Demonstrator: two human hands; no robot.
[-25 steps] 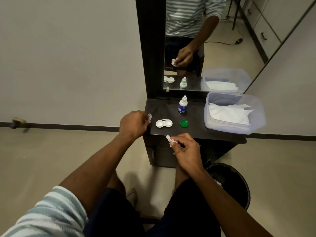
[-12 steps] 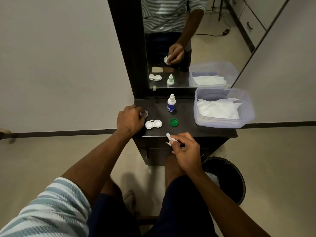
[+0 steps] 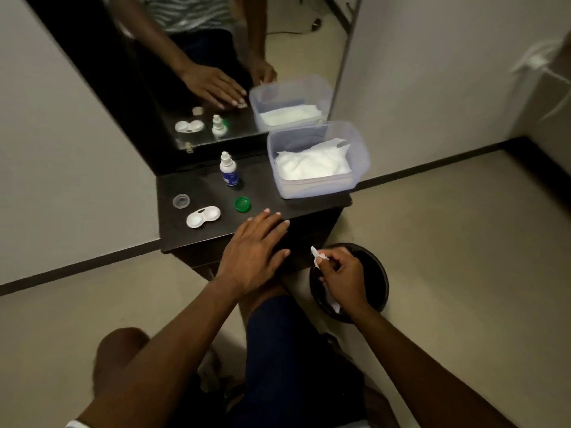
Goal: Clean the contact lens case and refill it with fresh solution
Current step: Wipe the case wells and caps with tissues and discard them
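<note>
Head view: the contact lens case (image 3: 203, 216) is found lying on the near-left part of the dark vanity top (image 3: 262, 193), both white wells uncovered and facing up. A clear cap (image 3: 181, 201) is set just beside it to the far left, and a green cap (image 3: 242, 204) lies apart to its right. The solution bottle (image 3: 228, 169) is stood upright farther back, near the mirror (image 3: 234, 57). At the far right a clear plastic tub (image 3: 318, 162) holding white tissues is placed.

The left hand (image 3: 256, 257) is laid flat on the near edge of the top, fingers straight and close together, nothing gripped. The right hand (image 3: 343, 279) is held off the top, over the black waste bin (image 3: 380, 279) on the floor, with a crumpled bit of tissue (image 3: 318, 260) pinched between thumb and fingertips.

The wiping step is judged to be closing, with the used tissue about to be discarded. Whether the wells are fully dry cannot be told. Next, the tissue is to be released into the bin, the bottle taken up, and each well filled without overflow; a steadying hold on the light case is advised.
</note>
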